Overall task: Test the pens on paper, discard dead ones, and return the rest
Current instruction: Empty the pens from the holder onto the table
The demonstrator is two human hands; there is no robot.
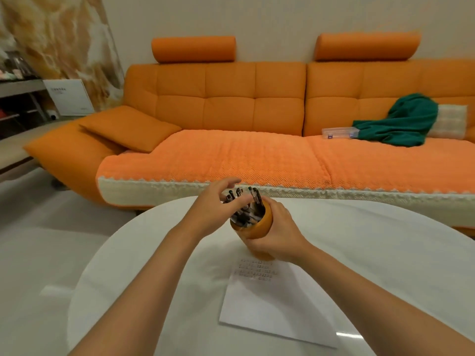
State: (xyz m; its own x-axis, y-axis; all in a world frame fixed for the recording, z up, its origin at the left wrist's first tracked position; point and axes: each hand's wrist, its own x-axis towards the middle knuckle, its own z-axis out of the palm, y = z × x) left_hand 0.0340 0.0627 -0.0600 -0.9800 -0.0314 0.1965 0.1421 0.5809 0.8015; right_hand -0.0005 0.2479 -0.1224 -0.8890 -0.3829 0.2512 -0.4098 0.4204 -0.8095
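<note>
Above the worktop, the right hand wraps its fingers round the orange cup, which is tilted towards the left hand. That hand spreads loose fingers over the pens standing in the cup, apparently pinching none yet, though blur hides the fingertips. Best to hold the cup steady and single out one pen by its cap. The paper lies just below; its rows of small marks are too blurred to read.

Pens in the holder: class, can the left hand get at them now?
Probably yes: the left hand is at the pens, whose tops stick out of the tilted orange holder; the right hand grips its side.
</note>
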